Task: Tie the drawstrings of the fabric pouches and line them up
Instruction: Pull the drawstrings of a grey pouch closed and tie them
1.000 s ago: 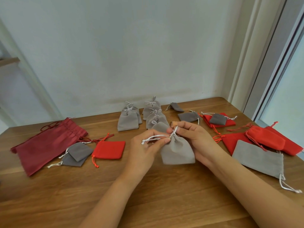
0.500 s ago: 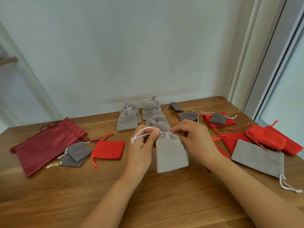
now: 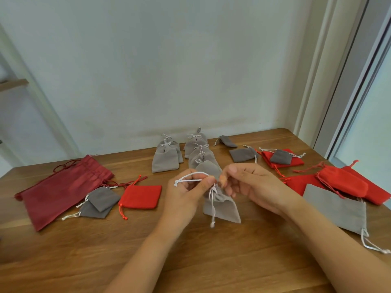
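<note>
A grey pouch (image 3: 224, 208) is held at front centre of the counter (image 3: 211, 263), neck up and gathered, body slanting down toward the wood. Whether the bottom edge touches the counter cannot be told.

A loop of white drawstring (image 3: 190, 176) is pinched between thumb and forefinger of the left hand (image 3: 184, 197) and drawn out to the left, with the other fingers curled under. The gathered neck is pinched by the thumb and forefinger of the right hand (image 3: 254, 185), and its other fingers are loosely spread. A second cord (image 3: 212, 210) is left hanging down the pouch front, its knotted end free.

The neck is probably held so the mouth stays cinched while the loop is worked, and the pouch is kept raised so both cords can be reached. The mouth is judged closed and the knot not yet made.

Behind, tied grey pouches (image 3: 166, 160) are laid overlapping in two rows running toward the wall, the second row (image 3: 197, 149) ending just beyond the hands. This is presumably the line-up, so only a short move is needed for placing.

Untied stock is kept to the sides:
- Left: a dark red bag (image 3: 63, 187), two dark grey pouches (image 3: 99, 203) and a small red pouch (image 3: 140, 196).
- Right: red pouches (image 3: 342, 185) and a large grey pouch (image 3: 336, 208).

Much of the task is judged still to be done.
</note>
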Demonstrator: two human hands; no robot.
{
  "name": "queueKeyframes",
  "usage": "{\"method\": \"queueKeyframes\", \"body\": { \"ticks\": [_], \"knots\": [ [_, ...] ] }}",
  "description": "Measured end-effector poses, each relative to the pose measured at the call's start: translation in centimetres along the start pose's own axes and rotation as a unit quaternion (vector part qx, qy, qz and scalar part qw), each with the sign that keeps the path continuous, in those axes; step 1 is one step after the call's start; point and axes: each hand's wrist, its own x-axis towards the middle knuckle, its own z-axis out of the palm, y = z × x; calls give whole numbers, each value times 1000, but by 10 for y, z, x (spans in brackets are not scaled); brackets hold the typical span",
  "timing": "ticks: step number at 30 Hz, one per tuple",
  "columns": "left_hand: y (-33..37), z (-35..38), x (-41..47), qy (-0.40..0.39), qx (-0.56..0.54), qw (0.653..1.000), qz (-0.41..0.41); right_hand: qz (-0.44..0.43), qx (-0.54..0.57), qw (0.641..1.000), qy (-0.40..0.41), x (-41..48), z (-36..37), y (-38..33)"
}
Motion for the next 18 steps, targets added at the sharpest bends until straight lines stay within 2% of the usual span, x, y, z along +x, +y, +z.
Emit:
{"method": "queueKeyframes", "body": {
  "ticks": [2,4,6,8,11,14,18],
  "knots": [
    [-1,1,-1,4,22,1000,18,8,12,1000,3,2,1,2],
    [-1,2,-1,28,38,999,26,15,-23,999,32,3,2,2],
    [0,4,-1,56,33,998,27,2,-129,988,83,4,4,5],
    [1,5,-2,78,13,996,28,-28,-238,962,128,3,8,8],
    [1,5,-1,99,-16,995,16,-55,-334,930,140,-2,16,7],
    [0,5,0,96,-35,995,-11,-47,-375,914,147,-1,21,8],
    [1,4,1,60,-64,995,-40,-48,-353,921,160,3,17,14]
  ]
}}
